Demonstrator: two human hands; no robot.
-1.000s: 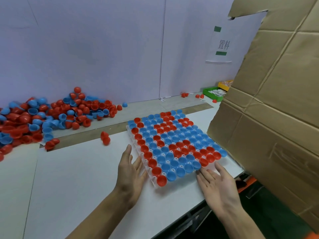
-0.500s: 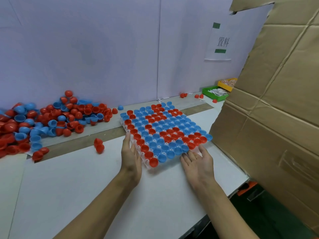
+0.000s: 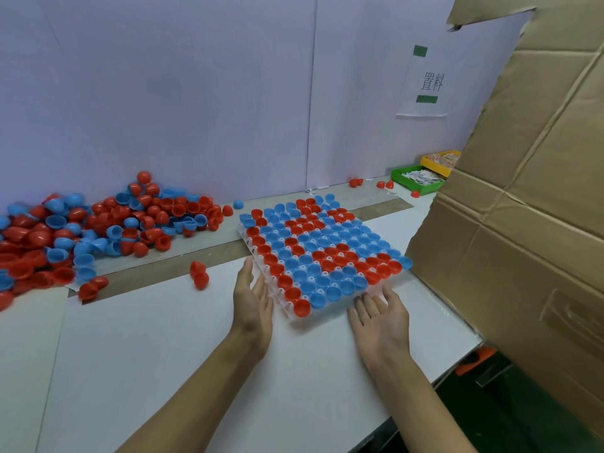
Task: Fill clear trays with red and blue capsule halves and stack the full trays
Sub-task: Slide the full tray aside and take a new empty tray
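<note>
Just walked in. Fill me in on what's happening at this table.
A person is handling a clear tray packed with red and blue capsule halves. The left hand lies flat against its left edge, the right hand at its near edge. A loose pile of capsule halves sits to the left.

A: Place type?
B: Small factory packing station. White counter point(image 3: 196, 354), bulk heap of capsule halves point(image 3: 98, 230), filled tray point(image 3: 322, 256).
A: Other cues?
B: Taped paper sign point(image 3: 425, 83), sorting bins point(image 3: 420, 179), big cardboard sheet point(image 3: 523, 207).
</note>
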